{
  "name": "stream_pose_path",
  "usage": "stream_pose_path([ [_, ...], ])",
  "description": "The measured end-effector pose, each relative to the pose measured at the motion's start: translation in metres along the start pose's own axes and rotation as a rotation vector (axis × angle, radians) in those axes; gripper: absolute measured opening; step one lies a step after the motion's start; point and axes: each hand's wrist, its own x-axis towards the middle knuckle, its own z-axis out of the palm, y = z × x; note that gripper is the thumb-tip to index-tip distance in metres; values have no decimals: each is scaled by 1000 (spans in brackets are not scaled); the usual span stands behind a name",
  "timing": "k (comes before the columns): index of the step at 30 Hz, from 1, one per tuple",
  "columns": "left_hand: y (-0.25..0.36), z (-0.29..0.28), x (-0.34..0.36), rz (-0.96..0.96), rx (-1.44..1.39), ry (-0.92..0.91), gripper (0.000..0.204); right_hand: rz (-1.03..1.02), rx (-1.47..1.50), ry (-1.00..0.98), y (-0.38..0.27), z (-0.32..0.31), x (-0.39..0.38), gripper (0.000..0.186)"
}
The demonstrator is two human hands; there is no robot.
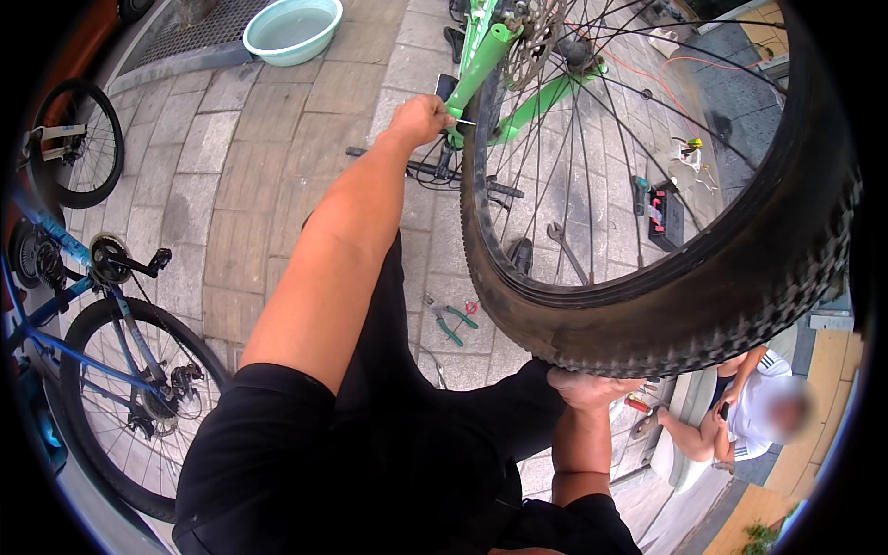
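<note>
A large bicycle wheel (638, 333) with a black knobbly tyre fills the upper right, joined to a green bike frame (481, 57). My left hand (421, 120) is closed beside the lower end of that frame. From its fingers a thin metal rod-like tool (465, 122) points at the gap between frame and tyre; its kind is too small to tell. Under the near edge of the tyre, my right hand (592, 388) grips it, its fingers partly hidden by the rubber. Handlebars (435, 170) lie low behind the wheel.
Green-handled pliers (455, 324) and a wrench (566, 250) lie on the paving, near an open toolbox (664, 215). A blue bicycle (129, 370) stands at left, a pale basin (292, 32) at the back. Someone (740, 407) sits at the lower right.
</note>
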Motion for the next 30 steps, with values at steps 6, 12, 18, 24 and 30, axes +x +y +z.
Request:
stream_pose_path([
  [6,1,0,1,-14,-1,-9,33,389,315,308,-1,5,13,42],
  [12,-3,1,3,-2,-10,-4,32,939,771,-161,36,74,69,45],
  [18,-17,-8,-1,-38,28,17,30,842,874,-649,70,233,62,67],
  [24,5,0,0,18,6,7,31,785,1234,-922,88,250,74,106],
  [30,0,-3,-2,12,-9,6,32,777,1241,-955,81,265,78,105],
])
